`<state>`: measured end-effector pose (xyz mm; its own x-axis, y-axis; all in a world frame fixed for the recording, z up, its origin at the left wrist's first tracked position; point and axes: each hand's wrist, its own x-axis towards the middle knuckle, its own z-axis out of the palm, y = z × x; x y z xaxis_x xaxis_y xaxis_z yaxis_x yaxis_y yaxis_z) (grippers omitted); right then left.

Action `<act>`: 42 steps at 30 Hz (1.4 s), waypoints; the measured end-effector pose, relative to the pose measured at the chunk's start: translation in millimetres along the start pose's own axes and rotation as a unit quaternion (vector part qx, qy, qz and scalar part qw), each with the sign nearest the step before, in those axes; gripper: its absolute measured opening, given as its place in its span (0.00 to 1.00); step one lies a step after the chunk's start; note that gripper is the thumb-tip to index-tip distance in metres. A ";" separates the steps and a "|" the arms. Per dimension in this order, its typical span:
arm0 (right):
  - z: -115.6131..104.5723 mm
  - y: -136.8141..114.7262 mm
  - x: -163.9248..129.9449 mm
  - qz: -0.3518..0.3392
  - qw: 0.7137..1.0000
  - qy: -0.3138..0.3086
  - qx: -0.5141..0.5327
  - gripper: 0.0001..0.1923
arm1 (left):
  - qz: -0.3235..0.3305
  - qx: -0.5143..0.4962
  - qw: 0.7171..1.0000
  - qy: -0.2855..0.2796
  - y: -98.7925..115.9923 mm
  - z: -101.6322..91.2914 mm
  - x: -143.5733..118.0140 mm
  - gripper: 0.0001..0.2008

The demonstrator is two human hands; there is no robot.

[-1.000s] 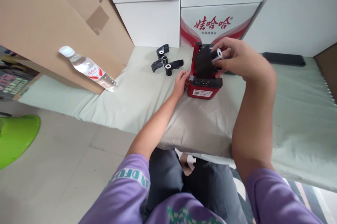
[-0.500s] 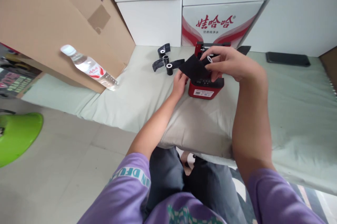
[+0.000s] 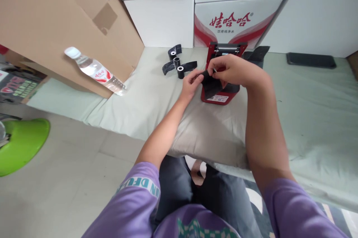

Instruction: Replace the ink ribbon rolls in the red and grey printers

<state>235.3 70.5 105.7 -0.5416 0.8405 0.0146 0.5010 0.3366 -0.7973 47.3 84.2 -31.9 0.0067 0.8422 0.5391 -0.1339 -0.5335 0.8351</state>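
The person wears a purple short-sleeved shirt with teal lettering, and dark grey trousers.

Printer on bed — rolls left, phone right.

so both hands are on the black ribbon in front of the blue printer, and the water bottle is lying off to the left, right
Not quite: the printer is red, not blue, as the head view shows. The rest stands: the left hand and the right hand both hold the black ribbon in front of it, and the water bottle lies off to the left against the cardboard box.
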 end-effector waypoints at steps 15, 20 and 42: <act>19.9 -8.6 6.1 -0.059 0.990 0.119 0.049 0.06 | -0.037 -0.035 0.995 0.087 1.4 -26.8 15.2 0.29; 20.3 -21.7 2.8 -0.010 0.970 0.211 0.122 0.12 | -0.061 -0.019 0.967 0.247 -5.2 -72.5 28.4 0.34; 48.7 8.5 31.2 -0.032 0.961 0.254 0.100 0.06 | -0.088 0.195 0.903 0.372 -16.8 -96.7 36.8 0.17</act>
<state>189.8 78.9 70.0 -0.1416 0.9368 0.3198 0.3101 0.3488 -0.8844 -46.0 131.6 -36.7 -0.6926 0.6594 0.2924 0.1643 -0.2505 0.9541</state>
